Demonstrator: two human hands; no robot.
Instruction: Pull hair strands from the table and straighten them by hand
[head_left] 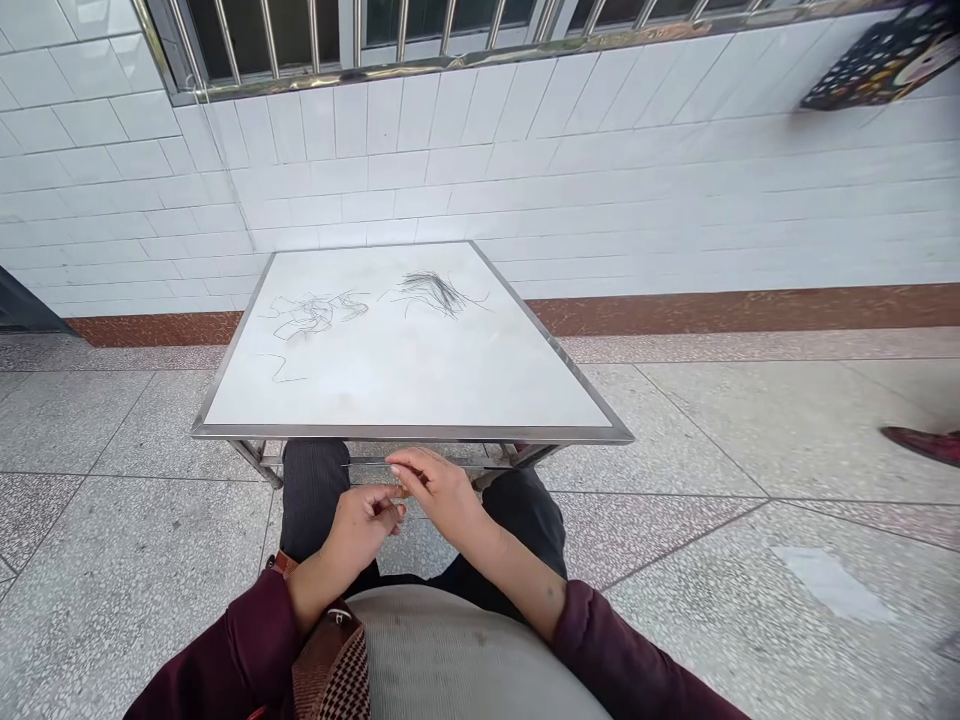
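My left hand (362,528) is closed, with thumb and index finger curled towards each other, just in front of the table's near edge. Right beside it, my right hand (441,492) is pinched shut, and its fingertips meet the left hand's. Whatever the fingers hold is too fine to make out. Beyond them stands a white-topped table (420,385) with a metal rim. On it lie a loose tangle of thin dark strands (319,313) at the left and a denser bundle of dark strands (435,291) at the back right. One stray strand (279,370) lies nearer the front left.
The table stands against a white tiled wall (637,190) with a barred window (405,35) above. A dark patterned bag (885,65) hangs at the upper right. A red shoe (926,443) and a pale paper-like patch (832,582) are on the floor to the right.
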